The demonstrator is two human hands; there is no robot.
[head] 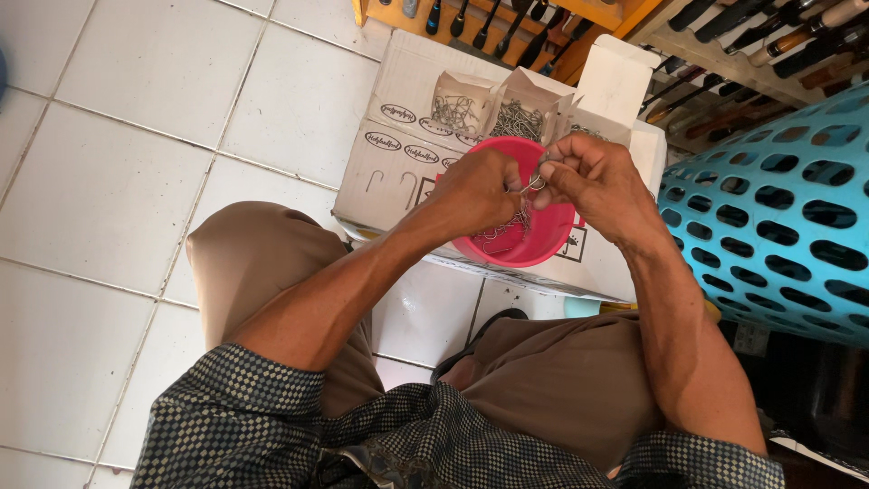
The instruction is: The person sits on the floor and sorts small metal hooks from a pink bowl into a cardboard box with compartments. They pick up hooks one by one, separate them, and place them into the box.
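Both pinching small metal hooks (534,183) directly above the pink bowl (543,237): left hand (480,188) closed on a dangling tangled bunch, right hand (593,177) closed on one hook. Risk: snagged barbs pricking fingers, or hooks dropping past the bowl's rim onto the cardboard box (398,154) beneath.

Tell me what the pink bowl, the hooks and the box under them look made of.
Pink bowl: likely plastic, smooth with even colour. Hooks: thin bent wire, grey and shiny, probably metal. Box: cardboard, matte pale with folded flaps.
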